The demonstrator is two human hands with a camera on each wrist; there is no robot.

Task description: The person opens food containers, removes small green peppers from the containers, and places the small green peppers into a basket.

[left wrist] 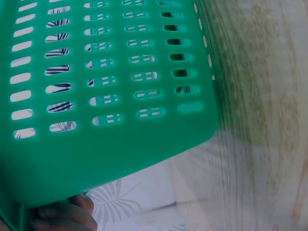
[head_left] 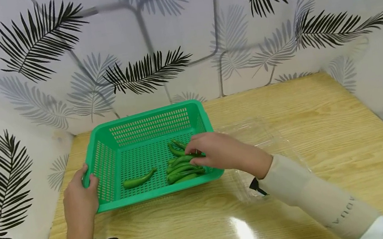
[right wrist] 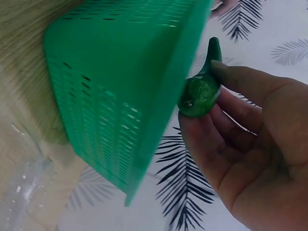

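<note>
A green plastic basket (head_left: 161, 191) with slotted walls sits on the wooden table. My left hand (head_left: 80, 198) grips its left rim; in the left wrist view the fingers (left wrist: 72, 216) curl under that rim. Over the basket's right side, my right hand (head_left: 215, 151) pinches a small green eggplant (right wrist: 199, 96) between thumb and fingers, its round end facing the right wrist camera. Below that hand, several more green eggplants (head_left: 184, 170) lie side by side against the right wall. One single eggplant (head_left: 139, 179) lies apart, left of the middle of the basket floor.
A clear plastic container (head_left: 288, 148) lies on the table to the right of the basket, partly behind my right forearm. The wooden table (head_left: 358, 144) reaches to walls with a leaf pattern (head_left: 185, 79) at the back and on both sides.
</note>
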